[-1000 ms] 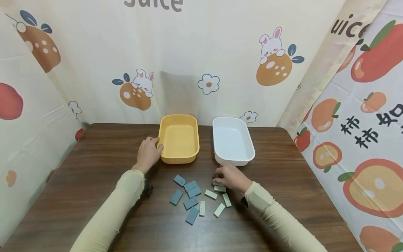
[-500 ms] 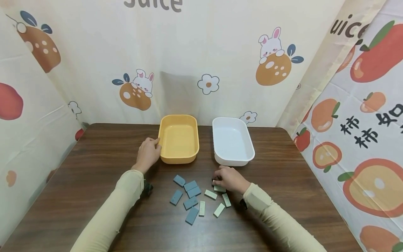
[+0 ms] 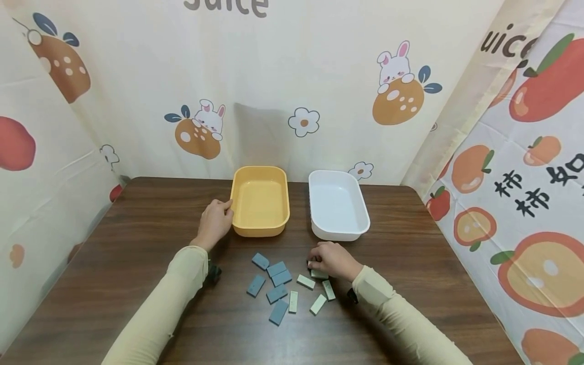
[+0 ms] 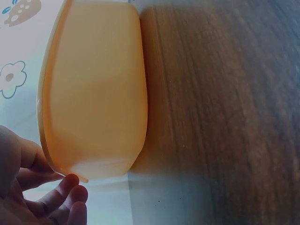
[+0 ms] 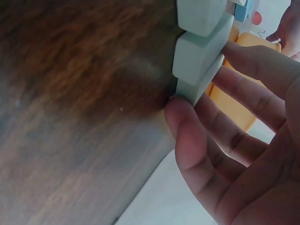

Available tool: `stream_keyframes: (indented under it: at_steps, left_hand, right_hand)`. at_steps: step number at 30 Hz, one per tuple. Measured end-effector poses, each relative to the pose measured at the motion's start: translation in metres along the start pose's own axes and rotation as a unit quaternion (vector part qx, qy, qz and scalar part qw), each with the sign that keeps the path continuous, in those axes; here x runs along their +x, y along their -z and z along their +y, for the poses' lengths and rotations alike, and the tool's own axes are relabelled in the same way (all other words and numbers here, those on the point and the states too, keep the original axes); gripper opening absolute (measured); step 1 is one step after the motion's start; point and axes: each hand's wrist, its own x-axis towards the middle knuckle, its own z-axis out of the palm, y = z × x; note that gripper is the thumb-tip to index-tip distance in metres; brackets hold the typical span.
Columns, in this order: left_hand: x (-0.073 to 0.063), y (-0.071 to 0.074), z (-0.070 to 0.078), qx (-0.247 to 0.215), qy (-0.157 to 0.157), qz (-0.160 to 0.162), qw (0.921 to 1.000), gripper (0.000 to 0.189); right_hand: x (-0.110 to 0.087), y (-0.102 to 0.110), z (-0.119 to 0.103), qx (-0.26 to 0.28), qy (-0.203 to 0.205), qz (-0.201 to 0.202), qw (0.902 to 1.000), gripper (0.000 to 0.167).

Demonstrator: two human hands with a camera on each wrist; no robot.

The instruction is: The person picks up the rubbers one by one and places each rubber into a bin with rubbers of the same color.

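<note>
Upright yellow tray (image 3: 260, 203) pinched by the left hand (image 3: 215, 223), pale green block (image 5: 192, 91) in the right hand (image 3: 335, 259).

Both arms (image 3: 159, 304) (sleeved) reach forward; left hand (image 3: 215, 221) pinches, right hand (image 3: 334, 259) curls, thumb (image 5: 186, 133) facing bent fingers (image 5: 258, 63).

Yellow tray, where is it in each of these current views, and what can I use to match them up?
Head: the yellow tray sits just left of centre.
Left wrist: the yellow tray fills much of the left half, reaching the top edge.
Right wrist: the yellow tray is at upper right, partly hidden by the right hand.
Shared landmark: the left hand, at its rim in all three.
</note>
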Motion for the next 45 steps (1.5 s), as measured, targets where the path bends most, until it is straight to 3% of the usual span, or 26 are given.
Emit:
stream_keyframes:
  at_steps: [15, 24, 45]
  left_hand:
    - [0.001, 0.0, 0.0, 0.003, -0.003, 0.002, 1.0, 0.042]
    - [0.0, 0.0, -0.001, 0.002, -0.004, 0.005, 1.0, 0.041]
    - [-0.001, -0.002, -0.002, -0.001, -0.012, 0.013, 0.9998, 0.04]
  right_hand:
    - [0.002, 0.004, 0.004, 0.018, 0.011, 0.036, 0.9992, 0.007]
    - [0.006, 0.021, 0.008, 0.041, -0.017, 0.027, 0.9986, 0.014]
    - [0.014, 0.061, 0.029, 0.014, -0.023, 0.097, 0.9949, 0.014]
